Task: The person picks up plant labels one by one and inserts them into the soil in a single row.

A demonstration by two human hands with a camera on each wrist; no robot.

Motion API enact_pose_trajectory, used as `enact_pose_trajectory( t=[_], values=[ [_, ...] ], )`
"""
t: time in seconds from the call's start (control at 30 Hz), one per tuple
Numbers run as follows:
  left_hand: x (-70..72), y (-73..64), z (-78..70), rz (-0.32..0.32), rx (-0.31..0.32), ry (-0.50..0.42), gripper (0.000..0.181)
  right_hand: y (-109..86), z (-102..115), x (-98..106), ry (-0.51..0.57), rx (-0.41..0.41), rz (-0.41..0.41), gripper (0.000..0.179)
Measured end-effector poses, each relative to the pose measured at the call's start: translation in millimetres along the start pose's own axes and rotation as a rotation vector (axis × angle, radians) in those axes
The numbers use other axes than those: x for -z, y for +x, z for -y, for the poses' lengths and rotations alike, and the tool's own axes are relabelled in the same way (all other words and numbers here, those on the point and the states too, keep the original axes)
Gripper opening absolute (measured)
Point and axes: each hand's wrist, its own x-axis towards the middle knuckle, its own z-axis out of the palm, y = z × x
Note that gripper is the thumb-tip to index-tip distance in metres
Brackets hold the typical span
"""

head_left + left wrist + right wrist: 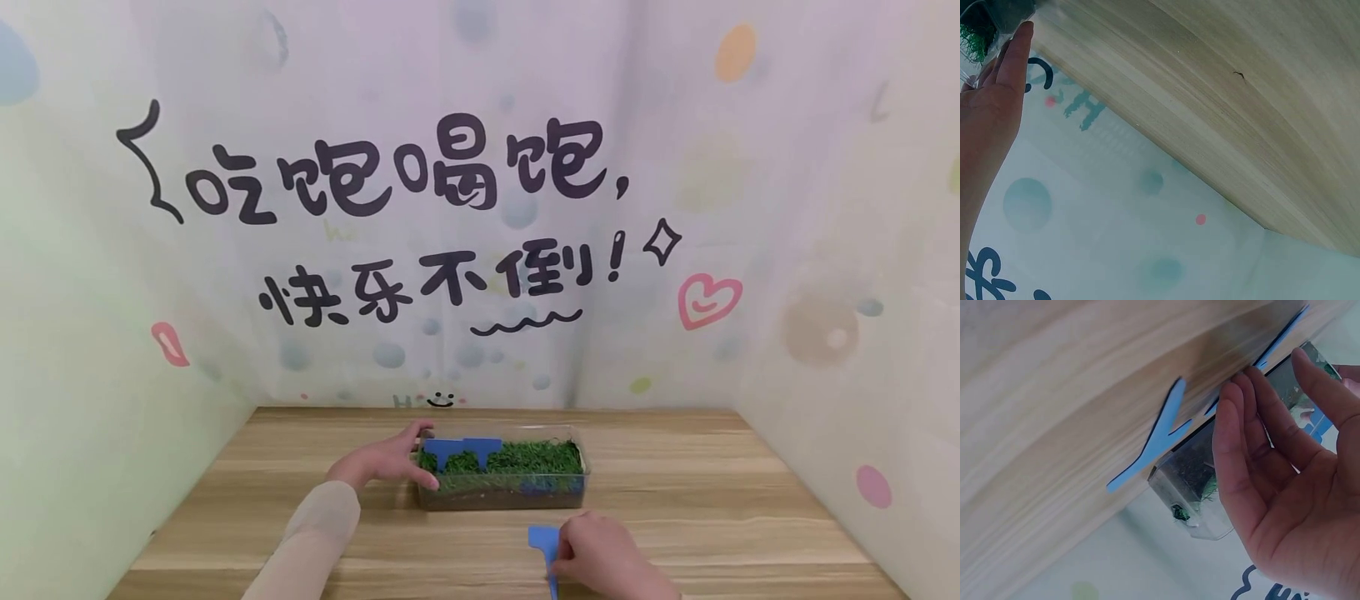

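A clear plastic box [502, 493] of green grass-like plants [536, 457] stands at the back of the table. My left hand [390, 457] holds its left end, thumb at the front and fingers behind. Blue T-shaped plant labels [482, 446] stand in the plants at the left. In front of the box, my right hand [603, 554] is at a blue plant label [542, 537] on the table. The right wrist view shows its fingers curved beside that label, the thumb apart from them. Another blue label [1157, 437] lies nearby in that view.
The wood-grain table [300, 450] meets a printed wall covering [450, 367] just behind the box. Side coverings [825, 400] flank the table. A small dark mark [1239, 75] shows on the tabletop in the left wrist view.
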Motion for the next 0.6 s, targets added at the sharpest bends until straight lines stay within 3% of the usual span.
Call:
enact_pose_trajectory(
  t=[0.33, 0.43, 0.6],
  values=[
    [1.3, 2.1, 3.5, 0.006, 0.002, -0.039, 0.099, 3.4, 12, -7, -0.259, -0.071, -0.054, 0.048],
    [0.8, 1.5, 3.0, 0.006, 0.003, -0.042, 0.1, 3.0, 12, -9, -0.297, -0.081, -0.102, 0.049],
    [0.1, -0.2, 1.5, -0.001, 0.004, -0.031, 0.1, 2.6, 14, -11, -0.309, -0.121, -0.111, 0.042]
  ],
)
